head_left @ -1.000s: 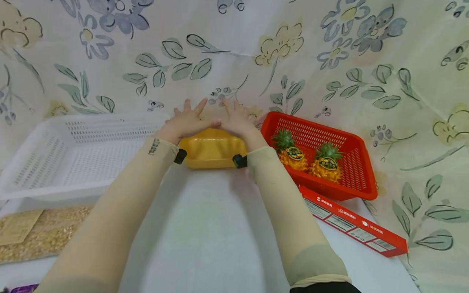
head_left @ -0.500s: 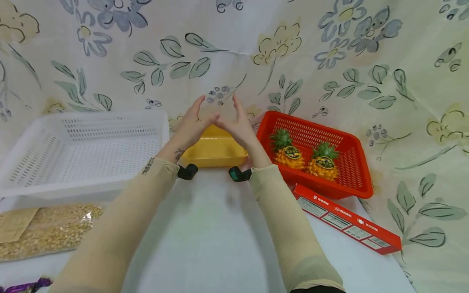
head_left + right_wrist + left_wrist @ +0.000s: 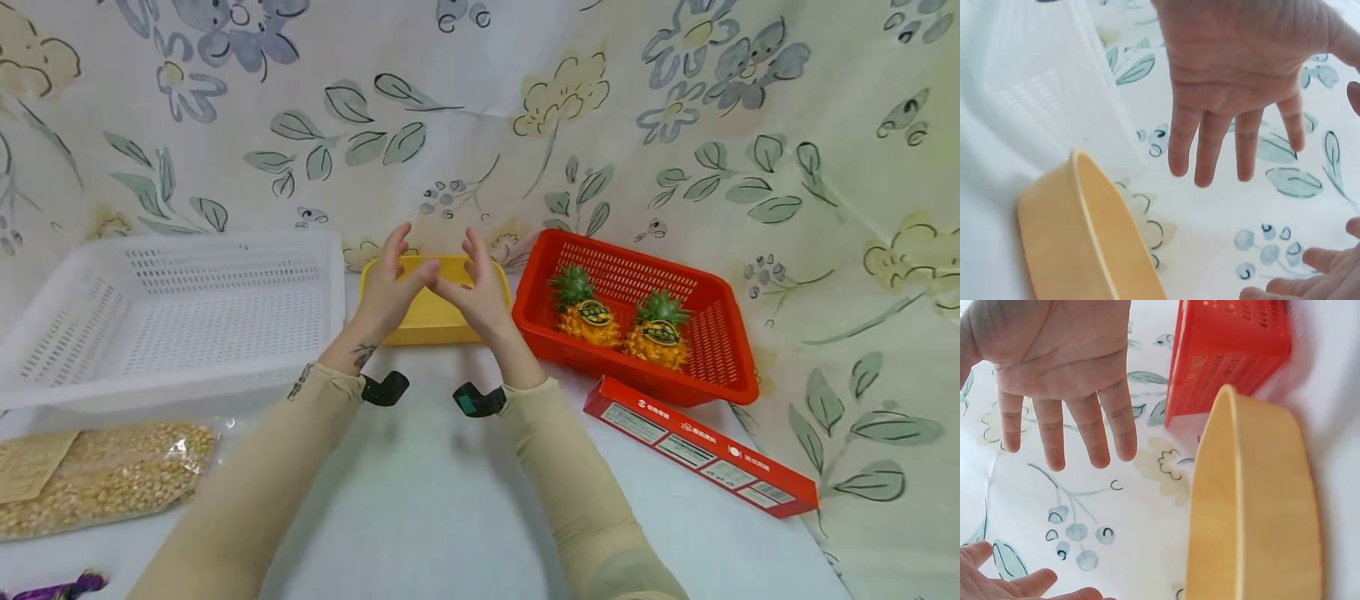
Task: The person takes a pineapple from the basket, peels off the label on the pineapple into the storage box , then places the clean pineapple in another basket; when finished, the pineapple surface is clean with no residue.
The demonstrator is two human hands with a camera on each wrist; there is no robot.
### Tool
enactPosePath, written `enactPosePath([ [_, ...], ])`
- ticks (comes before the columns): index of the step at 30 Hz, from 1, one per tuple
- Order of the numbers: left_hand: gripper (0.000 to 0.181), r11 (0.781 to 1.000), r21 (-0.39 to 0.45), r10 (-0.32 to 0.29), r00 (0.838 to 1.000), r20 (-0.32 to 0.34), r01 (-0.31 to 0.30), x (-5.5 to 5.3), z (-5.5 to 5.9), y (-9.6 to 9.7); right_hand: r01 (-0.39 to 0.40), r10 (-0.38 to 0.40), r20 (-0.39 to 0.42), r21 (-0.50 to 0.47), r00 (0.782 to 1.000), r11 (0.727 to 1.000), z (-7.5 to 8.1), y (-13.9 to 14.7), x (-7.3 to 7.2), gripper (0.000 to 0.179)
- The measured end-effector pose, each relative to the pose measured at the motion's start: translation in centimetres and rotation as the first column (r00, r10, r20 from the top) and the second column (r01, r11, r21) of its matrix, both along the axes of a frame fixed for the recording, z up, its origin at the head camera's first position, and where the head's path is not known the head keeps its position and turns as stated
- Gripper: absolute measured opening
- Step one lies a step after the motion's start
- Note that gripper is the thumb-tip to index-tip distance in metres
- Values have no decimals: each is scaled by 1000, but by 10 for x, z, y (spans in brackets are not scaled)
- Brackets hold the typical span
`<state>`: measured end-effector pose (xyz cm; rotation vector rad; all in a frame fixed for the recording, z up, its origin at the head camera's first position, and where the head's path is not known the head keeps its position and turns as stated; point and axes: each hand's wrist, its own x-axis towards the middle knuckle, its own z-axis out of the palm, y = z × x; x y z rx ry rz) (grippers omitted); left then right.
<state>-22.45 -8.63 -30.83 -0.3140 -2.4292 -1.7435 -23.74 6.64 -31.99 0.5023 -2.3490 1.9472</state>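
My left hand point(image 3: 384, 293) and right hand point(image 3: 480, 298) are raised in front of a yellow plastic tub point(image 3: 431, 332), palms turned toward each other. Their thumb tips come close together and overlap the tub in the head view. The other fingers point up toward the back cloth. Neither hand holds anything. Both wrist views show a bare palm with straight, slightly spread fingers beside the tub's rim. Black wrist devices hang under each wrist.
A white slotted basket point(image 3: 225, 308) stands left, a red basket point(image 3: 637, 250) with two toy-like pineapples point(image 3: 660, 333) right. A long red box point(image 3: 701, 450) lies before it. Front left are a bag of corn kernels point(image 3: 127, 479) and a purple-wrapped item point(image 3: 63, 587). Flowered cloth hangs behind.
The hands have drawn back toward me and lower, turning from spread fingers over the tub to facing palms. More of the tub shows now. The baskets and box have not moved.
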Motion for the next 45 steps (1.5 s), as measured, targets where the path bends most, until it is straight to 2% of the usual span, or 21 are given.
enactPosePath([
  [4, 73, 999, 45, -10, 1000, -12, 10, 12, -13, 0, -13, 16, 53, -50, 998, 999, -10, 1, 10, 89],
  [9, 70, 995, 96, -18, 1000, 5, 18, 29, -31, -1, 18, -10, 110, -73, 994, 997, -23, 6, 20, 90],
  [13, 67, 991, 133, -30, 999, 41, 24, 43, -46, -3, 36, -19, 143, -117, 989, 992, -32, 8, 26, 89],
  [19, 64, 986, 168, -35, 990, 140, 11, 62, -64, -9, 31, -2, 163, -178, 987, 984, -42, 6, 28, 87],
  [26, 57, 975, 221, -32, 989, 147, -2, 78, -73, -17, 26, 4, 174, -171, 985, 985, -47, 5, 32, 85],
  [32, 52, 960, 277, -20, 974, 225, -44, 94, -78, -26, 20, 16, 194, -184, 981, 983, -51, 4, 32, 82],
  [35, 49, 941, 332, -24, 963, 268, -69, 99, -78, -32, 12, 30, 199, -208, 980, 978, -54, 4, 30, 81],
  [39, 44, 910, 400, -11, 957, 290, -111, 105, -78, -38, 9, 38, 193, -239, 980, 971, -56, 3, 31, 77],
  [45, 27, 889, 431, 12, 948, 318, -156, 108, -84, -42, 15, 31, 175, -255, 984, 967, -58, 2, 31, 67],
])
